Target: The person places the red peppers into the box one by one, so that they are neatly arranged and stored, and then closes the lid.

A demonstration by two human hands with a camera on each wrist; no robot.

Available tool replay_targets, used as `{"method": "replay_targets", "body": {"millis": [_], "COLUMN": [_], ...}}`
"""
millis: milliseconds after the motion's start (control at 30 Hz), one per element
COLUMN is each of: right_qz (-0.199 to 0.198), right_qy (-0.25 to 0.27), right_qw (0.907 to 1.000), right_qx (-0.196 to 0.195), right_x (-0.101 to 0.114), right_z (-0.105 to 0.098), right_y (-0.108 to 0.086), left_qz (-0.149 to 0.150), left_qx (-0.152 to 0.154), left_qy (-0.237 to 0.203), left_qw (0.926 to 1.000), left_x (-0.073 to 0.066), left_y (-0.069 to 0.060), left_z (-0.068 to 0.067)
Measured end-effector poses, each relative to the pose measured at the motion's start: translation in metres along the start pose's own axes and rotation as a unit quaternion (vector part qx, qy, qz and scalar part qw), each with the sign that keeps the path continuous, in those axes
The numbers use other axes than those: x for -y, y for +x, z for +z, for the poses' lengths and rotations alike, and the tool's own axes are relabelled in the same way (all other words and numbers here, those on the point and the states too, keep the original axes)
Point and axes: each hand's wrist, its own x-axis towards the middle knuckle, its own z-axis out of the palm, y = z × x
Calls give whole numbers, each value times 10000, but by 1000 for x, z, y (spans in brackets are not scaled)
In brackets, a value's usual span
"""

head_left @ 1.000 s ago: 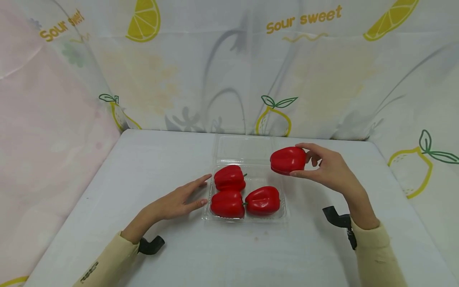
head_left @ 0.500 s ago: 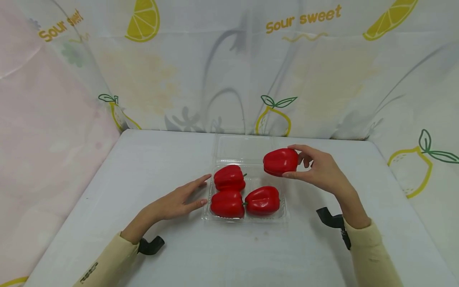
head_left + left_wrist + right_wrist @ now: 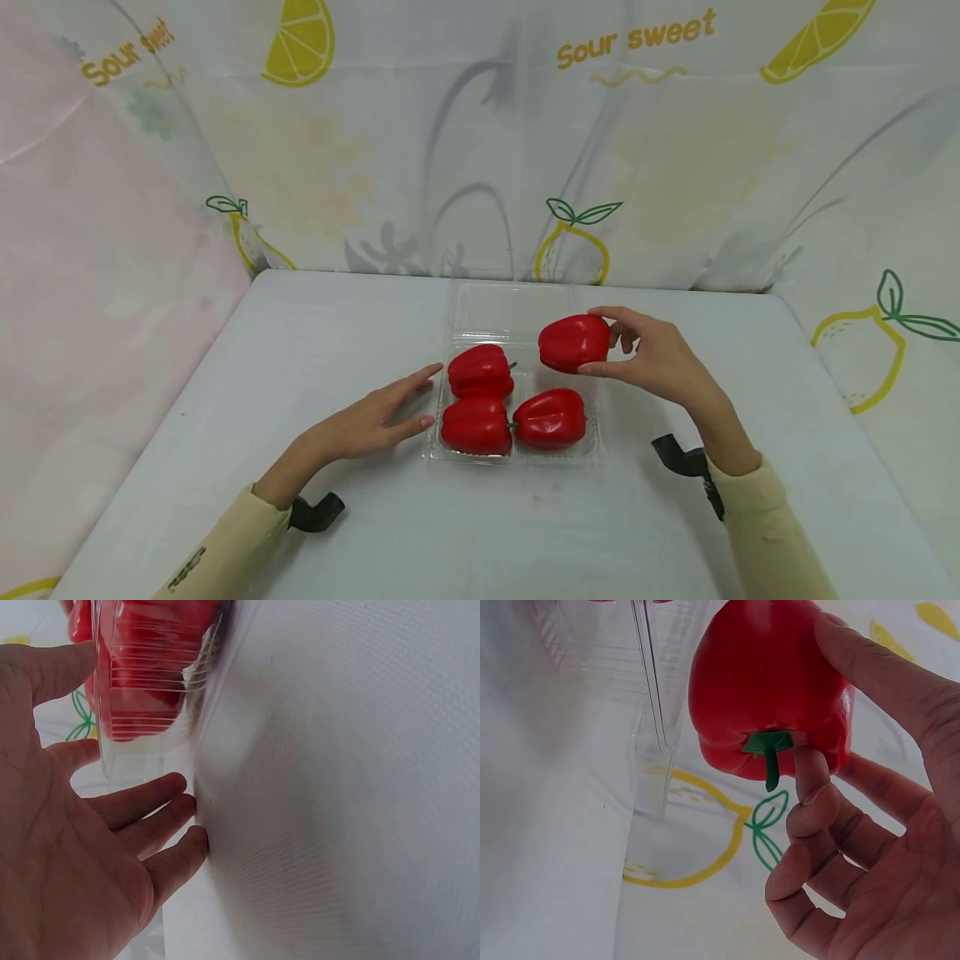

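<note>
My right hand (image 3: 660, 354) grips a red bell pepper (image 3: 574, 342) between thumb and fingers, above the back right part of a clear plastic clamshell box (image 3: 592, 450). In the right wrist view the pepper's green stem (image 3: 770, 754) points toward the curled fingers. Three more red bell peppers lie in the box: one at back left (image 3: 480, 372), one at front left (image 3: 476, 426) and one at front right (image 3: 550, 419). My left hand (image 3: 371, 422) is at the box's left side, fingers extended. Its thumb and forefinger are at the box's rim in the left wrist view.
The box's transparent lid (image 3: 512, 309) lies folded back behind its base, toward the rear of the white table (image 3: 337, 333). A curtain with printed lemons (image 3: 480, 150) hangs behind the table. A black wrist mount (image 3: 318, 512) sticks out below each sleeve.
My right hand has moved left and slightly toward me with the bell pepper, from beside the box to over its back right part. The left hand has stayed in place.
</note>
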Motion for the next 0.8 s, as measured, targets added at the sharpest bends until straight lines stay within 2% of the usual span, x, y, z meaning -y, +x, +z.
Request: {"method": "replay_targets", "body": {"millis": [567, 800], "right_qz": [-137, -230], "right_qy": [116, 125], "right_qw": [9996, 9993], "right_qx": [216, 251], "right_x": [2, 3], "right_z": [14, 22], "right_y": [4, 5], "left_qz": [74, -5], "left_qx": [1, 32], "left_qy": [44, -20], "left_qw": [10000, 10000], "left_x": [-1, 0], "left_y": [0, 0], "left_z": [-2, -1]}}
